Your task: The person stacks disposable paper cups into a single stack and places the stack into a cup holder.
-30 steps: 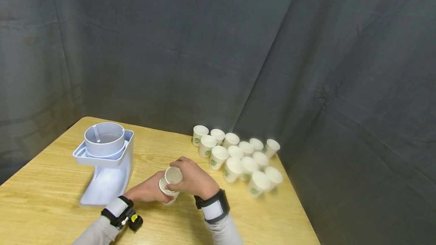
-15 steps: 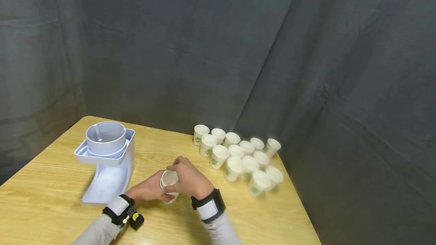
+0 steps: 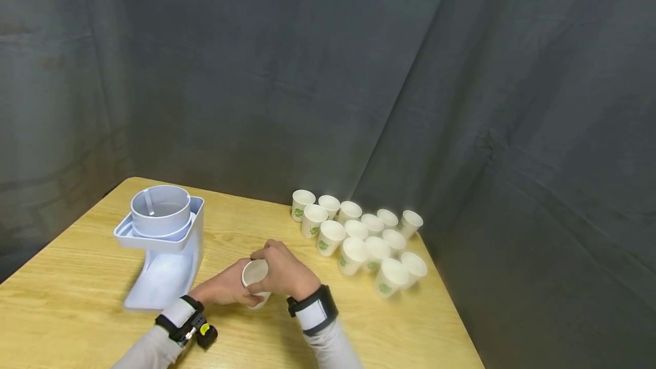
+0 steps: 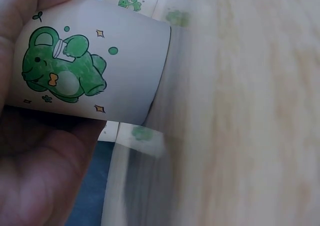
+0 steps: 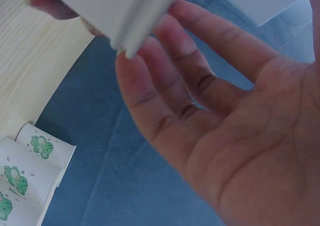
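Low over the table, my left hand (image 3: 225, 286) holds nested white paper cups (image 3: 255, 271) around their side. One cup (image 4: 125, 61) fills much of the left wrist view, lying sideways there with a green cartoon animal printed on it. My right hand (image 3: 286, 271) pinches the top of the cups, thumb on the near side and fingers on the far side. Two rims, one just behind the other, show on the cups (image 5: 125, 13) in the right wrist view, with curled fingertips (image 5: 135, 76) against them. The inner cup's body is hidden inside the outer one.
Several white paper cups (image 3: 331, 236) with green prints stand in a cluster at the back right of the wooden table (image 3: 66, 278). A pale-blue plastic stand with a round bowl on top (image 3: 160, 212) is at the left. Dark cloth (image 3: 266, 73) hangs behind.
The inner cup, raised above the outer one a second ago, has gone down into it. My right hand has moved slightly left and down with it; the left hand keeps its hold.
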A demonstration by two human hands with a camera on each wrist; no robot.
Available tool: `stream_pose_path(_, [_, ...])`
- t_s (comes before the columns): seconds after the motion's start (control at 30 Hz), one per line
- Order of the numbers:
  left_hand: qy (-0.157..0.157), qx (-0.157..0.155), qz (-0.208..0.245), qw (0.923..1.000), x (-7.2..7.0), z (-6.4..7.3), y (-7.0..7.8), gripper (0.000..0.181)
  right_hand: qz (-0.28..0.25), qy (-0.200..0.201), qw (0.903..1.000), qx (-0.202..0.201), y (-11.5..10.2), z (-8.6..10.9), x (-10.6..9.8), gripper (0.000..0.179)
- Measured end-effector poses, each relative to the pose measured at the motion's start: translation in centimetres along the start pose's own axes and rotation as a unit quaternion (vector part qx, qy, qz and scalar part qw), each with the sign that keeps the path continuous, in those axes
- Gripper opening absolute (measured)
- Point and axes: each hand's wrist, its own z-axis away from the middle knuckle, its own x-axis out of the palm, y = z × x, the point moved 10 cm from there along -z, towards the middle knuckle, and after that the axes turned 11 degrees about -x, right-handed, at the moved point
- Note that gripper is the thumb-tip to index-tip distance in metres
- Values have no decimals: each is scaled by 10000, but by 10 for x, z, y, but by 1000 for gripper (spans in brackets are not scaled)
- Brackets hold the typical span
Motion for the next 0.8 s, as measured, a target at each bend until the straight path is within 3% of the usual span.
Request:
stream_pose_path(0.17, [2,67,35,10000,0,0,1,66,-191,88,9995,-246,1,-1,-1,63])
stream_pose_path(0.33, [-20,55,346,9994,0,0,0,59,-736,400,9954,-470,20,-2,-6,50])
stream_pose_path(0.47, [34,-24,551,9985,0,-2,-4,61,-999,975,9901,-145,60,-4,-19,42])
stream_pose_path(0.6, [103,-89,602,9981,-2,-3,-5,64,-563,1411,9878,339,107,-8,-37,47])
stream_pose_path(0.8, [130,-177,557,9982,-3,-2,-5,66,218,1175,9871,1065,161,-15,-47,58])
